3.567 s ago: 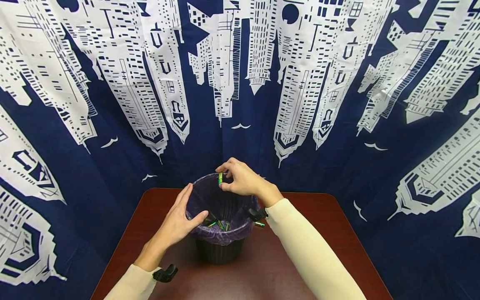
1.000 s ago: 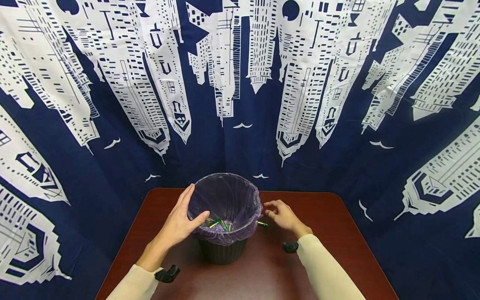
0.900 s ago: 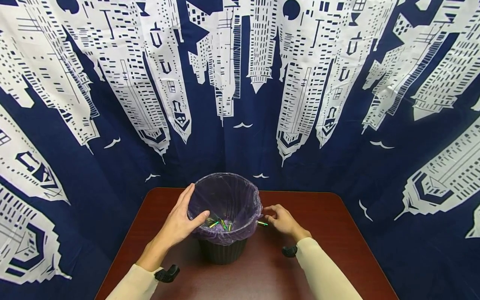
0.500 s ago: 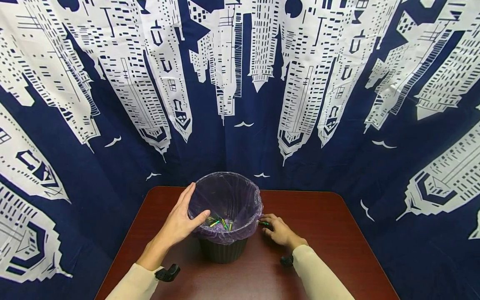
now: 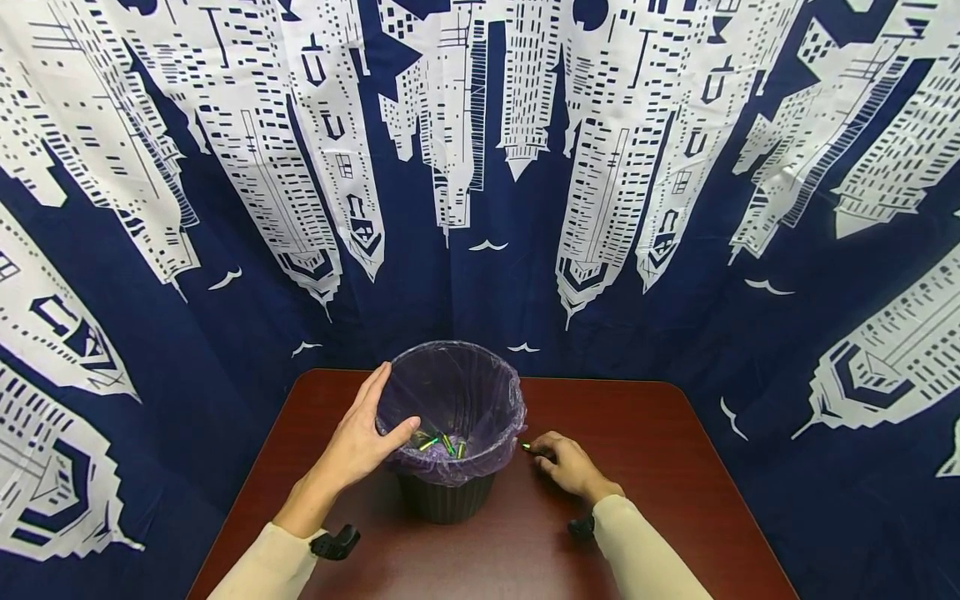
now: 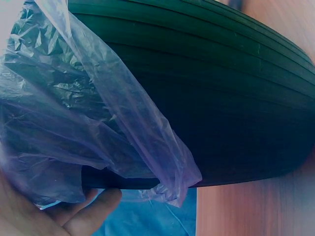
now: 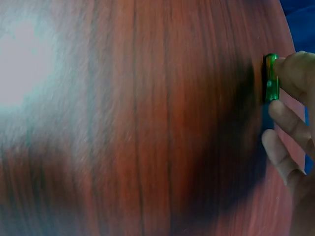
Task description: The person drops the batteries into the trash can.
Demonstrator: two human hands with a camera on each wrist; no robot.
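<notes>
A dark ribbed wastebasket [image 5: 444, 502] stands on the table, lined with a thin purple bin bag [image 5: 491, 461] folded over its rim. Several green-and-gold batteries [image 5: 447, 445] lie inside at the bottom. My left hand [image 5: 358, 442] rests against the left side of the rim, fingers straight and thumb spread; in the left wrist view its fingers [image 6: 93, 212] lie against the bag's edge. To the right of the bin, my right hand [image 5: 568, 467] pinches one green battery [image 7: 271, 78] at the tabletop; in the head view only its end shows past the fingertips.
The reddish-brown wooden table [image 5: 622, 417] has rounded far corners. A dark blue curtain [image 5: 480, 300] with a white city pattern hangs behind and on both sides. Black wrist cameras sit at the cream sleeves [image 5: 645, 546].
Earlier my right hand held a battery over the bin; it then came down to the table at the right and closed its fingers on another battery. My left hand stayed at the rim.
</notes>
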